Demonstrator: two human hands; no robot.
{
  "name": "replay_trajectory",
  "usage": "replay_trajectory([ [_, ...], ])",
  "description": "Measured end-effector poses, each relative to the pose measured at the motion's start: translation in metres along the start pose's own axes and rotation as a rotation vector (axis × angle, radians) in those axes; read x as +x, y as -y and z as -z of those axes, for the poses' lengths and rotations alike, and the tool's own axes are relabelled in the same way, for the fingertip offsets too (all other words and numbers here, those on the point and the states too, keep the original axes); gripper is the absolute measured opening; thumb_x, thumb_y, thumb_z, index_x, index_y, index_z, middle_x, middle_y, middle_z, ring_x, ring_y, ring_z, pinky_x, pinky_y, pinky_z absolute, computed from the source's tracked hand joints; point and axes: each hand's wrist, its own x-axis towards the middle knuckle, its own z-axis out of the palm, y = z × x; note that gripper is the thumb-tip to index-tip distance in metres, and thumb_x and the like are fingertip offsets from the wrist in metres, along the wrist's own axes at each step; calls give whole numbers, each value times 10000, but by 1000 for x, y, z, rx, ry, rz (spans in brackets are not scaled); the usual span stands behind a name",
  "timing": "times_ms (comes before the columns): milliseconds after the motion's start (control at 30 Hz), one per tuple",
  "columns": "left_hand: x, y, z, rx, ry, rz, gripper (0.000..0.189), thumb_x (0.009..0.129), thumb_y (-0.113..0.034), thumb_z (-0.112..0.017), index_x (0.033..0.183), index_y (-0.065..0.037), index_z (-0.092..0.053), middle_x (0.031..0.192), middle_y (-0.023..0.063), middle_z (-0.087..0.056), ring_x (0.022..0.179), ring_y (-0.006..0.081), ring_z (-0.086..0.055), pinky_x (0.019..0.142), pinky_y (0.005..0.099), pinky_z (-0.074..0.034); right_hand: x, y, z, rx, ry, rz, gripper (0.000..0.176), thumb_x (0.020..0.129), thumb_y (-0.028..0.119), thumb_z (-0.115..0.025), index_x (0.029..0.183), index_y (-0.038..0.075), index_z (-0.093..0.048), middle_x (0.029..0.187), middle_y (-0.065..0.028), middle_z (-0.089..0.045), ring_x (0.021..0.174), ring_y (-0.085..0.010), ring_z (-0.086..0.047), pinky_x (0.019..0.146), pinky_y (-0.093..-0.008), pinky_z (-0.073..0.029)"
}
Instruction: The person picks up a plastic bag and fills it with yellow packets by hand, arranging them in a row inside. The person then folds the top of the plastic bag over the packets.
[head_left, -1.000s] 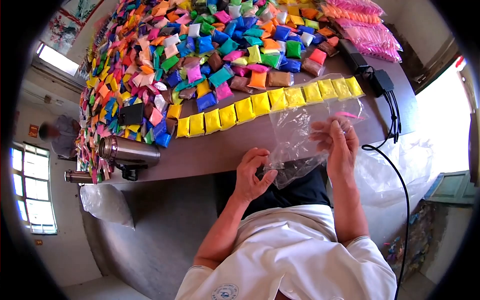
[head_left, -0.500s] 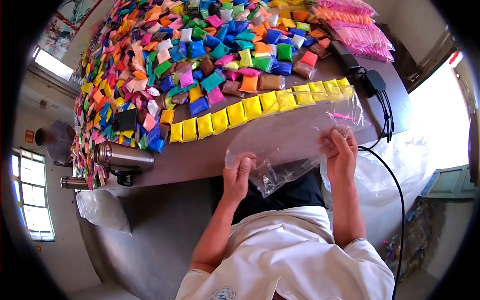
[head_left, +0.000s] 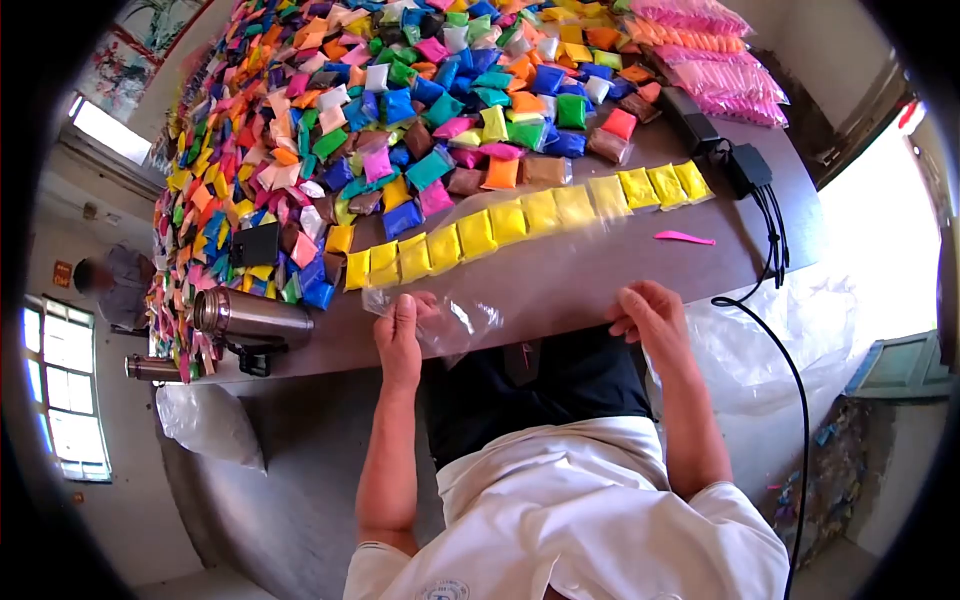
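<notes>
Pinching clear plastic bag [head_left: 478,311], left hand [head_left: 402,333] closed on one end; right hand [head_left: 650,316] half-curled, nothing visible in grasp; bag overlaps yellow packets [head_left: 508,222].

Left hand [head_left: 403,328] pinching, right hand [head_left: 652,318] loosely curled

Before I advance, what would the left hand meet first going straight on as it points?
Past the clear bag it holds, the left hand probably meets the yellow packets; height unclear.
</notes>
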Motion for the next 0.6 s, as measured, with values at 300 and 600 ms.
replay_trajectory([
  [300,-11,17,-10,258,19,-141,342,1019,-310,-502,872,-30,-631,855,51,-665,785,125,-595,727,268,-461,-11,50,-56,-775,-164,1130,193,788,40,-678,973,29,-626,927,-124,-664,814,-264,-653,736,-344,-520],
  [600,-13,22,-4,185,65,-14,369,1014,-368,-508,901,-47,-652,762,-12,-583,738,82,-524,677,239,-423,33,37,-132,-1109,437,1050,487,712,199,-772,1139,45,-596,1179,-171,-619,1205,-313,-527,1061,-432,-357],
])
